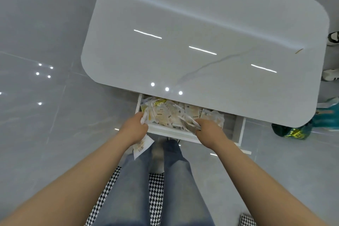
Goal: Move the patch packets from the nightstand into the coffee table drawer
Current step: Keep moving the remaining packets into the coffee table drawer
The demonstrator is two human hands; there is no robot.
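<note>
The white coffee table has its drawer pulled out toward me. A heap of white and yellow patch packets fills the drawer's left and middle part. My left hand is at the drawer's near left corner, fingers closed on packets. My right hand reaches over the front edge and grips packets at the heap's right side. One loose packet shows just below my left wrist, outside the drawer; whether it is falling or resting I cannot tell.
A grey tiled floor surrounds the table. A teal and green bag lies on the floor at the table's right corner. Shoes stand at the far right edge. My legs in jeans stand right before the drawer.
</note>
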